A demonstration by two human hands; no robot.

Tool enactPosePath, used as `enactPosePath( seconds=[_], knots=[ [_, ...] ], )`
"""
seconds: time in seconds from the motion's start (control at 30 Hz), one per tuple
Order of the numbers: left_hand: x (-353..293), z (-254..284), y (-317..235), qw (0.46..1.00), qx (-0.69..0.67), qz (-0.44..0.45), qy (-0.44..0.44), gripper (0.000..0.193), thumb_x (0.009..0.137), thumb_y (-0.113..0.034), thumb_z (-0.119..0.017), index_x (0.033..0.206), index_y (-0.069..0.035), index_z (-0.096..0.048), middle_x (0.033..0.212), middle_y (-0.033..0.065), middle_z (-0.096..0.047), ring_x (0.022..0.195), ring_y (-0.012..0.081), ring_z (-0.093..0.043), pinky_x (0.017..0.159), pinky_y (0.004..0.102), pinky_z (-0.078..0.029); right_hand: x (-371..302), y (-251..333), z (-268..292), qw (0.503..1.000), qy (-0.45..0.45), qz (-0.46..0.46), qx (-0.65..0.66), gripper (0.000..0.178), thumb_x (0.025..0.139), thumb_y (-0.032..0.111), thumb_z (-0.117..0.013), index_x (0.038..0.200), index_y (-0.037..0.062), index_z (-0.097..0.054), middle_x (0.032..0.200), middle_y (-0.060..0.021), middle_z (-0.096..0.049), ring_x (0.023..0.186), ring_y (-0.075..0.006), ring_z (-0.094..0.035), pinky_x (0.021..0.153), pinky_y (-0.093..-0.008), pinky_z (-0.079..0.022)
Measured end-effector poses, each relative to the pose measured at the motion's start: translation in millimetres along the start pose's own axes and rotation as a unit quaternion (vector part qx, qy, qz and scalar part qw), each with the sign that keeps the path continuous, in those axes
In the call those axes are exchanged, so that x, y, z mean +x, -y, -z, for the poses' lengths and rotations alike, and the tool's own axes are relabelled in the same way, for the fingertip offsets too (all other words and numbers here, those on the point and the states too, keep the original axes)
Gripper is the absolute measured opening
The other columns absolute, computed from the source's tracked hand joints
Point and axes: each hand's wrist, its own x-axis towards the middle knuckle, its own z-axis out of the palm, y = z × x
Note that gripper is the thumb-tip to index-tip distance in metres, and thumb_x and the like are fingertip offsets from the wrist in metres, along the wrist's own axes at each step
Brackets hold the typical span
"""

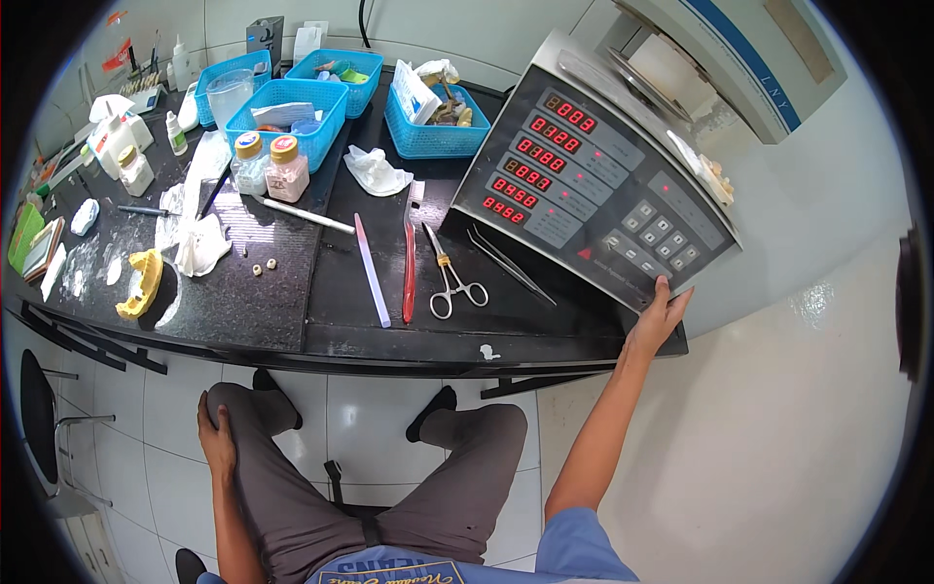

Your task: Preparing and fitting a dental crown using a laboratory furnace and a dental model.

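My left hand (216,433) lies on my left knee, its fingers stretched along the trouser leg and holding nothing. At the right end of the black workbench, my right hand (658,321) is at the lower edge of a grey furnace control unit (574,229). Its thumb touches the panel just below the keypad (652,234); the other fingers are apart past the edge, partly hidden. Several red digit displays (530,161) glow on the panel. Left of the unit lie tweezers (513,266), scissor-handled forceps (449,277), a red toothbrush (410,263) and a pale tapered stick (372,273).
Blue plastic baskets (438,143) stand along the wall, near two lidded powder jars (286,170). A yellow dental model (143,284), small tooth-coloured pieces (258,270) and crumpled tissue (377,173) lie on the bench. A black stool (39,414) is at far left.
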Motion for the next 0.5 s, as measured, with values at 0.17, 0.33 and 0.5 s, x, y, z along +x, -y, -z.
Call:
enactPosePath(
  seconds=[0.17,0.33,0.5],
  knots=[
    [-0.2,-1.3,-1.9,1.000,0.000,-0.011,0.001,0.055,0.100,-0.033,-0.047,0.144,-0.001,-0.040,0.144,0.0226,-0.045,0.135,0.0362,-0.041,0.112,0.0389,-0.030,1.6,-1.8,1.3,1.000,0.000,0.000,0.010,0.050,0.093,0.005,-0.054,0.140,-0.0023,-0.040,0.138,-0.0149,-0.048,0.125,-0.0222,-0.045,0.110,-0.0337,-0.028],
    [0.1,-1.1,-2.4,1.000,0.007,-0.006,0.004,0.054,0.100,-0.033,-0.048,0.144,-0.001,-0.040,0.144,0.0223,-0.045,0.136,0.0361,-0.041,0.113,0.0388,-0.030,2.7,-4.2,1.9,1.000,-0.001,0.008,0.005,0.050,0.093,0.005,-0.055,0.140,-0.0033,-0.040,0.138,-0.0150,-0.048,0.125,-0.0225,-0.045,0.110,-0.0337,-0.027],
    [1.7,-2.6,-0.6,1.000,-0.004,-0.010,0.004,0.054,0.100,-0.031,-0.048,0.143,0.000,-0.040,0.144,0.0224,-0.045,0.136,0.0355,-0.041,0.112,0.0385,-0.030,3.2,-5.3,3.5,1.000,0.006,0.009,0.006,0.051,0.093,0.005,-0.055,0.141,-0.0035,-0.040,0.138,-0.0153,-0.048,0.125,-0.0224,-0.046,0.110,-0.0335,-0.027]
  ],
)
